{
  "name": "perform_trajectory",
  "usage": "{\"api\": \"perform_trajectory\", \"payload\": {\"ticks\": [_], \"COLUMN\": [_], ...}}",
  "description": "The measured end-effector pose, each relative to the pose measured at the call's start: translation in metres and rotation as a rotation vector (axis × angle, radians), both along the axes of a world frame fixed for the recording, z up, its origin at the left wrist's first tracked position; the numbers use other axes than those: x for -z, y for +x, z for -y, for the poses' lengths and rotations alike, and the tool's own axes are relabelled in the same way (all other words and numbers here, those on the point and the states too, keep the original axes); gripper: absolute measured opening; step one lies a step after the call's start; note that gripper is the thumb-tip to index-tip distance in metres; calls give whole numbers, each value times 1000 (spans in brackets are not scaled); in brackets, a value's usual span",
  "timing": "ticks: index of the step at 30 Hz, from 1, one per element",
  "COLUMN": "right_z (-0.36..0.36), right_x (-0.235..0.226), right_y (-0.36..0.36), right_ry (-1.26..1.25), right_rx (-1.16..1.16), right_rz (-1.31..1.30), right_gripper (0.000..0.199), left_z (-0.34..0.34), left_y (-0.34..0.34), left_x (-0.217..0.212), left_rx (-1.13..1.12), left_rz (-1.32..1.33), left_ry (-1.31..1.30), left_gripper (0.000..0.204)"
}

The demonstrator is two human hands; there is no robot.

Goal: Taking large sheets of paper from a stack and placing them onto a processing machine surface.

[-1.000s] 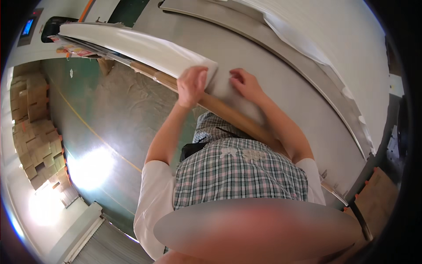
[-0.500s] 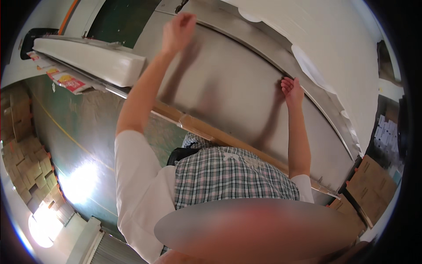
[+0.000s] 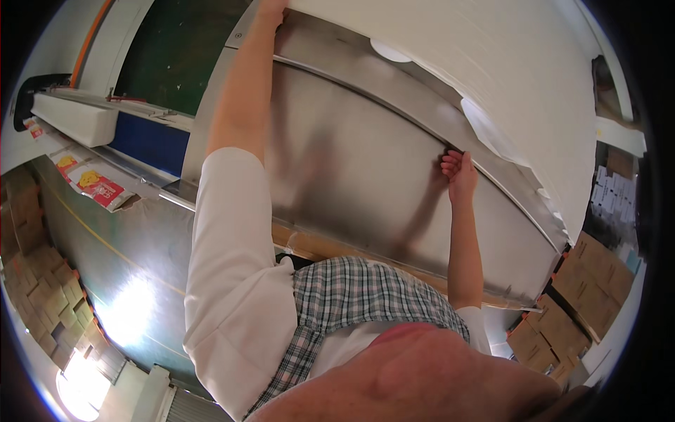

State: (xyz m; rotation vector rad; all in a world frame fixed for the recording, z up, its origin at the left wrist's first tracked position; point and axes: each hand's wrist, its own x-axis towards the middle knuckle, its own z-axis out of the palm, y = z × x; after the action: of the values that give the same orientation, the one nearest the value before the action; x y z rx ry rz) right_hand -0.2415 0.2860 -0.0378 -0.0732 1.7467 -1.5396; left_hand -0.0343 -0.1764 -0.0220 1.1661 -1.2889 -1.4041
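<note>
My left hand (image 3: 273, 10) reaches to the upper edge of the view, beside the far left corner of a steel work surface (image 3: 365, 151). Most of its fingers are cut off or hidden. My right hand (image 3: 458, 170) is by the raised steel ledge (image 3: 415, 116) that runs across the surface, with its fingers curled in and the thumb up along the ledge. What lies inside those fingers, if anything, cannot be seen. Beyond the ledge spreads a large white sheet (image 3: 492, 63) with rounded flaps at its near edge.
To the left stand a white block-like bar (image 3: 74, 121), a blue panel (image 3: 149, 143) and red-and-white printed packaging (image 3: 95, 184). Cardboard boxes are stacked at the far left (image 3: 49, 299) and on the right (image 3: 594, 278). A brown strip (image 3: 323, 247) edges the surface near my body.
My left hand has moved up and away, to the top edge of the view. My right hand stays by the ledge. My body leans further forward, and the view has shifted.
</note>
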Motion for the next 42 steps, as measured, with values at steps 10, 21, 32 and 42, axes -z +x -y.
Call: {"api": "perform_trajectory", "payload": {"ticks": [10, 21, 32, 42], "right_z": [-12, -7, -18, -29], "right_x": [-5, -5, -7, -10], "right_y": [9, 14, 22, 22], "right_ry": [-17, 1, 7, -41], "right_rx": [30, 1, 34, -21], "right_rz": [71, 13, 2, 46], "right_gripper": [41, 41, 41, 38], "left_z": [-15, -6, -24, -25], "left_y": [11, 17, 31, -16], "left_x": [-7, -2, -16, -72], "left_rx": [107, 98, 472, 879], "left_rz": [27, 73, -124, 1236], "left_ry": [121, 92, 106, -645], "left_gripper": [40, 41, 35, 50]}}
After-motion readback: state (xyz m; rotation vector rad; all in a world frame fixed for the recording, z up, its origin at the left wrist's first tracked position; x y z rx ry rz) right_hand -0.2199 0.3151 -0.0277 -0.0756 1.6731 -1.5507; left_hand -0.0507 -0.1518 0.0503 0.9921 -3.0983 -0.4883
